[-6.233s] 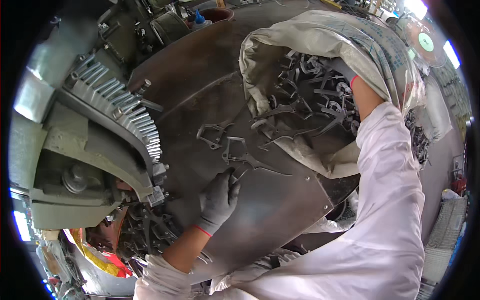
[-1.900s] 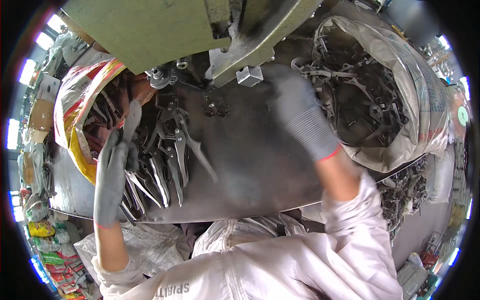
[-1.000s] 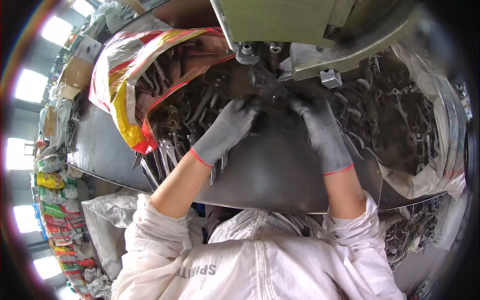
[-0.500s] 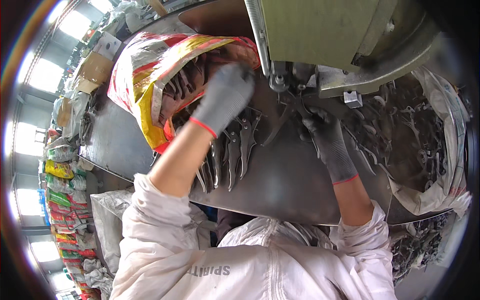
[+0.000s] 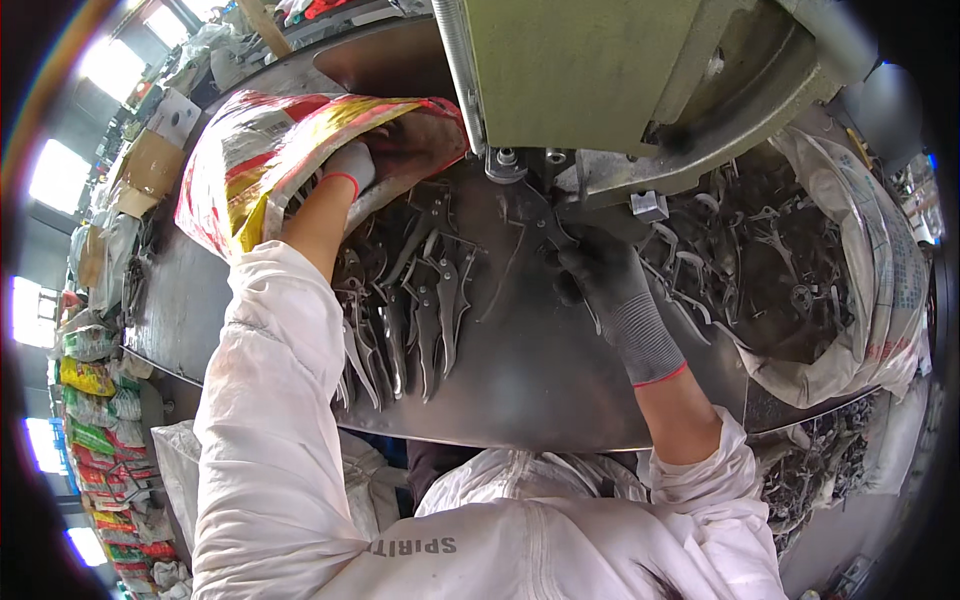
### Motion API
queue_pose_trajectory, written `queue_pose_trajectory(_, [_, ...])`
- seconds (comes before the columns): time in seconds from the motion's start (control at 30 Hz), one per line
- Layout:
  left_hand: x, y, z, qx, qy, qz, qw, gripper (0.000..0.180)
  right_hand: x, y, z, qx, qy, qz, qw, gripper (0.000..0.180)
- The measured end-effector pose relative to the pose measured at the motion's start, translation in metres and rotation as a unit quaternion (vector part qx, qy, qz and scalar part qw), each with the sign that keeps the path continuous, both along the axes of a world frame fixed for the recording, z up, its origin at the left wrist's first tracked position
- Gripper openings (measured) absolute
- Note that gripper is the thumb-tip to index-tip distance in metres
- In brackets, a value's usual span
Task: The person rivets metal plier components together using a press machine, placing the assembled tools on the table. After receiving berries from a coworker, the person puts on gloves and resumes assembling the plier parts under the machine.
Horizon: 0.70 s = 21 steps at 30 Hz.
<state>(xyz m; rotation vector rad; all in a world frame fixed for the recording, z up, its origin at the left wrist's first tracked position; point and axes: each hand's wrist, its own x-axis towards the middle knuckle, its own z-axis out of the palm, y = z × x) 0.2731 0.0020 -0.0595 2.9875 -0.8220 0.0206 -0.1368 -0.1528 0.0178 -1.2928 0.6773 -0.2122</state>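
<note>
Both hands are being covered by knitted cloth gloves: pale grey on the left hand [image 5: 350,165], dark grey with a ribbed cuff on the right hand [image 5: 600,285]. The sack [image 5: 250,160] is being shown as glossy woven plastic, red and yellow. The plier blanks [image 5: 420,300] are being seen as dull, rough metal. The bench [image 5: 540,380] is being presented as smooth, oily sheet steel. The press [image 5: 590,70] is being finished in matt green paint.

Left hand [image 5: 348,168] outstretched, fingers curled; right hand [image 5: 598,277] forward, fingers pinched together.
</note>
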Motion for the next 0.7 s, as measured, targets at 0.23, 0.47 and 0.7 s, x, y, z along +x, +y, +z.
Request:
queue_pose_trajectory(0.23, [-0.098,-0.003,0.082,-0.147,-0.071,-0.087,0.983,0.041,-0.005,-0.007,-0.043,0.03,0.003,0.006,1.0,0.025])
queue_pose_trajectory(0.47, [-0.25,0.041,0.145,-0.185,0.123,-0.282,0.933,0.028,-0.007,0.002,-0.051,0.049,-0.056,-0.039,0.996,0.023])
queue_pose_trajectory(0.7, [-0.338,0.0,0.124,-0.345,0.522,-0.153,0.765,0.038,-0.005,0.011,-0.041,-0.582,0.031,0.055,0.811,0.023])
